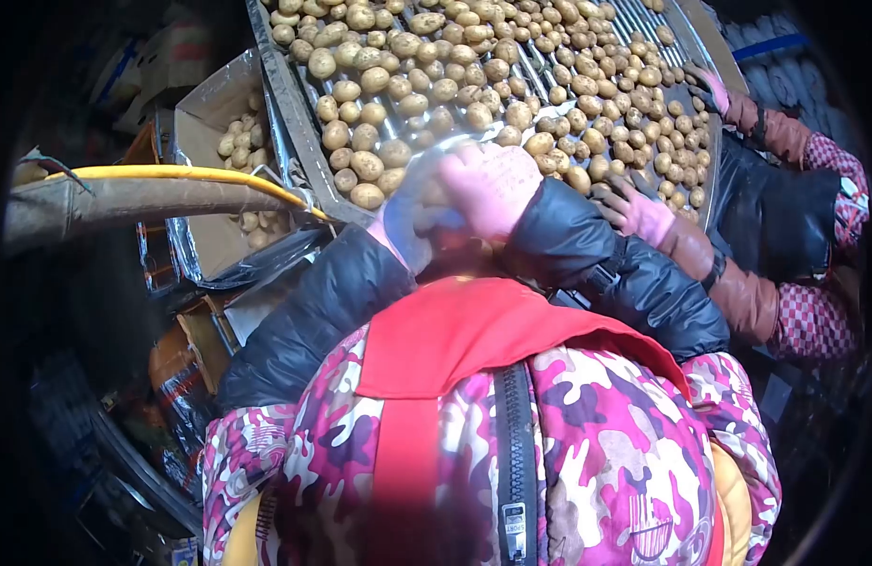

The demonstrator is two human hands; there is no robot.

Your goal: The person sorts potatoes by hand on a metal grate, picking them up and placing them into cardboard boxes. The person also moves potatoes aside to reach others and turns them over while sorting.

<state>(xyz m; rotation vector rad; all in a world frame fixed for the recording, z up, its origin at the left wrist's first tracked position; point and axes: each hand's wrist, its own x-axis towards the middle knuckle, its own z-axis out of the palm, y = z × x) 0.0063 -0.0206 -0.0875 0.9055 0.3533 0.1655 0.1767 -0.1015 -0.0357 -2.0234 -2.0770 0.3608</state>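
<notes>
Observed potatoes [518, 114] spread over a roller conveyor [296, 134], just beyond the gloved left hand [414, 226] and gloved right hand [490, 189], close together at its near edge. Cannot determine opening or contents of either grip (owing to blur and overlap). Noted further potatoes [240, 141] in an open carton [205, 123] to the left.

In front of me stands a sorting table [294, 137] with a raised rim along its left side. Its bed is made of metal rollers [634, 26], showing bare in strips toward the upper right and between the potatoes [365, 167]. These lie loose on it, mostly one layer deep, yellowish-brown, many smudged darker. Nearest me the view blurs, so I can't quite tell how they lie there.
</notes>
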